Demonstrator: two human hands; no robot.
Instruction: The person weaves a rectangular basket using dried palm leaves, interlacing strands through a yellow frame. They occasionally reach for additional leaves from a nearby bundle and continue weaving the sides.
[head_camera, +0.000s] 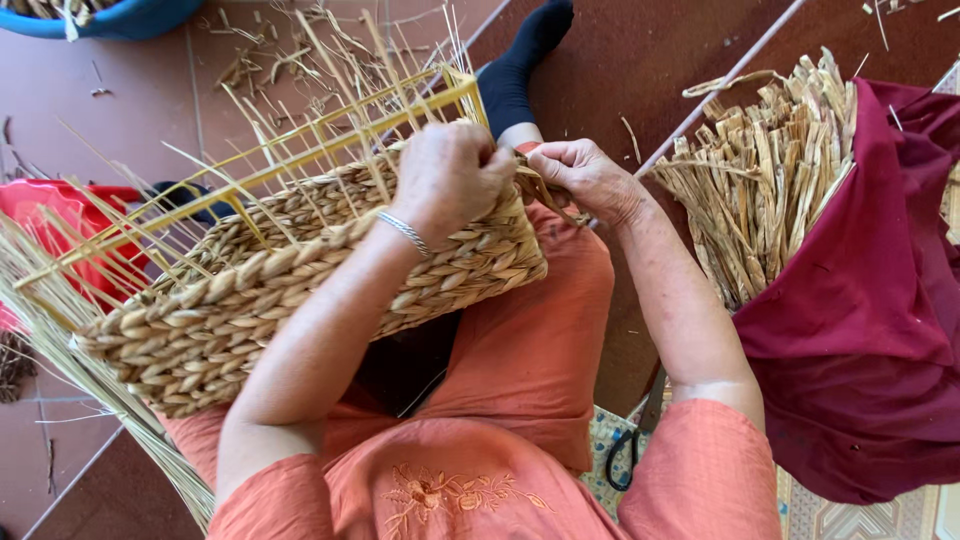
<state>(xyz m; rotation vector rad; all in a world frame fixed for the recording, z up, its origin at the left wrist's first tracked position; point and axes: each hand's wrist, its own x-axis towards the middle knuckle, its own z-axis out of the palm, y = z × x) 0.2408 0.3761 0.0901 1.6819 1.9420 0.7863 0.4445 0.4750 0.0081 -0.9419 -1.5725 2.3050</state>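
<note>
Two hands meet at the corner of the half-woven basket (300, 285) resting on our lap, our left hand (452, 172) curled tight over its braided rim and our right hand (588, 175) pinching a flat fibre strand (545, 188) there, with a bundle of dried strips (765, 175) lying on maroon cloth (870, 300) nearby.

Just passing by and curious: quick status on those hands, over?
Left hand shut on basket rim. Right hand pinching a fibre strand at the same corner. Basket half-woven, lying across lap, on yellow frame. Nothing between the hands.
</note>
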